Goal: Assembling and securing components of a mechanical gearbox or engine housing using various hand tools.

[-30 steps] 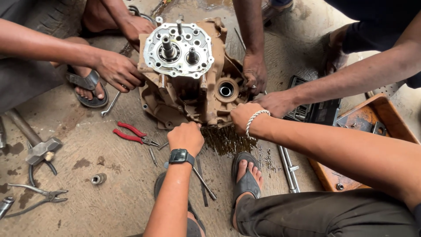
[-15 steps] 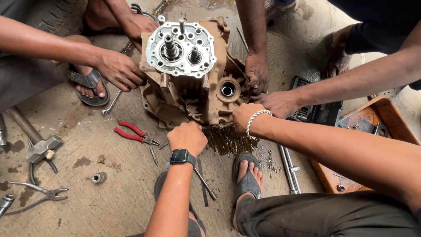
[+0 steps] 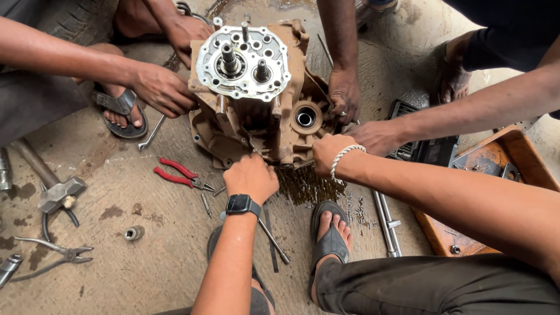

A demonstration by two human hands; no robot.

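Observation:
A dirty brown gearbox casing (image 3: 286,137) stands on the concrete floor, with a silver plate (image 3: 242,61) and two shafts on top. My left hand (image 3: 251,178), a dark watch on its wrist, is closed on the casing's near lower edge. My right hand (image 3: 328,153), wearing a beaded bracelet, grips the near right edge beside a round bearing hole (image 3: 305,118). Other people's hands hold the casing too: one on the left (image 3: 163,88), one at the back left (image 3: 192,32), two on the right (image 3: 344,93) (image 3: 376,137).
Red-handled pliers (image 3: 178,174), a hammer (image 3: 55,192), a socket (image 3: 134,233), grey pliers (image 3: 55,252) and a spanner (image 3: 151,133) lie to the left. Metal rods (image 3: 386,224), a black tool case (image 3: 421,149) and an orange tray (image 3: 513,153) lie to the right. An oil patch (image 3: 303,186) wets the floor by my sandalled foot (image 3: 331,233).
Almost nothing has changed. All hands stay on the casing, and the silver plate has shifted only slightly in view.

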